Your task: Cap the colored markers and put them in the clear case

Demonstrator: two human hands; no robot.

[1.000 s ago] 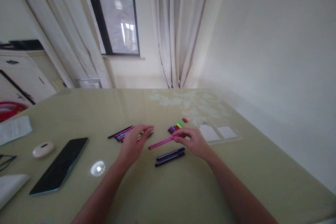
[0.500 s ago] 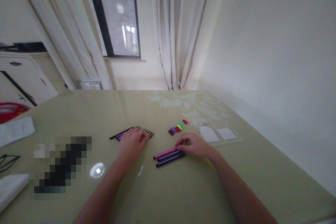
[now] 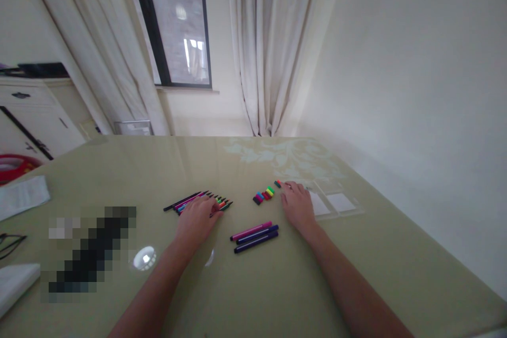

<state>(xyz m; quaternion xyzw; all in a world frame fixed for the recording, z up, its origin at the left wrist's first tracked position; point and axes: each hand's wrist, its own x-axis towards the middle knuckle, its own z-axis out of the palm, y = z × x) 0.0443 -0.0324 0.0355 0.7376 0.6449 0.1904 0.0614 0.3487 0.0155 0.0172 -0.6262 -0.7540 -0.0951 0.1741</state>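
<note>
My left hand [image 3: 198,217] rests over a row of felt-tip pens [image 3: 225,205] lying side by side with their tips bare; thumb and fingers are apart, and part of the row is hidden beneath them. At the small pen caps, my right hand [image 3: 296,202] reaches with loosely bent fingers. Its fingertips are beside an orange cap and a dark green cap [image 3: 277,184]; whether they touch is unclear. Several other coloured caps [image 3: 264,195] lie grouped just left of that hand. Nearer me are a pink felt-tip pen [image 3: 251,231] and two dark blue felt-tip pens [image 3: 256,242], all capped.
A clear plastic sleeve with white cards [image 3: 341,202] lies on the glossy table [image 3: 253,296] to the right. At left are a blurred dark object [image 3: 93,251], glasses [image 3: 11,244], a white box [image 3: 18,285] and a pale packet [image 3: 24,196]. A wall borders the right side.
My right hand has let go of the pink pen, now lying beside the blue pens, and moved up and right to the caps. My left hand has stayed over the pen row.
</note>
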